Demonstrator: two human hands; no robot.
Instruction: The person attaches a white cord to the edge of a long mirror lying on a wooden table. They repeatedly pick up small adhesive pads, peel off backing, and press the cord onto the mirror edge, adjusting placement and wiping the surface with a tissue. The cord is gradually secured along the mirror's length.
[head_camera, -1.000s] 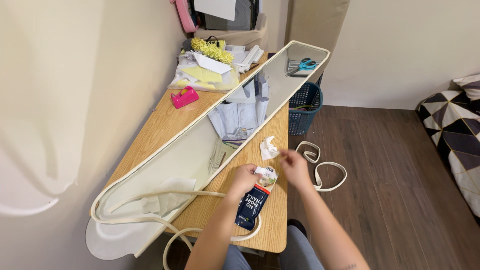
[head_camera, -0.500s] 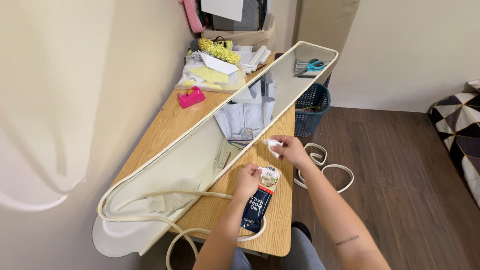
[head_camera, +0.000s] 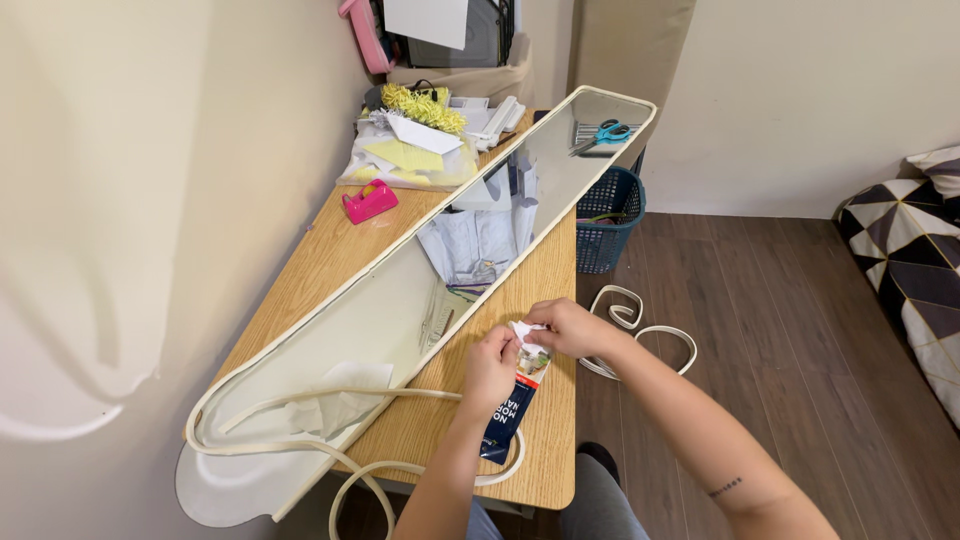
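Observation:
My left hand (head_camera: 490, 362) holds the top end of a dark blue glue tube (head_camera: 510, 415) that lies along the wooden table (head_camera: 545, 290). My right hand (head_camera: 566, 328) pinches a small piece of white tissue (head_camera: 524, 332) against the tube's tip. Both hands meet just right of a long mirror (head_camera: 400, 300) with a cream rubber edge, which lies diagonally across the table. A loose cream trim strip (head_camera: 360, 475) curls off the mirror's near end and around the tube.
A pink tape dispenser (head_camera: 369, 201) and a heap of papers and yellow items (head_camera: 415, 135) sit at the far left. Blue scissors (head_camera: 608, 133) lie at the mirror's far end. A blue basket (head_camera: 610, 215) and coiled trim (head_camera: 640, 335) are on the wood floor.
My right hand reached out to the white tissue on the table, picked it up and brought it back to the tube's tip. The left hand stayed on the tube.

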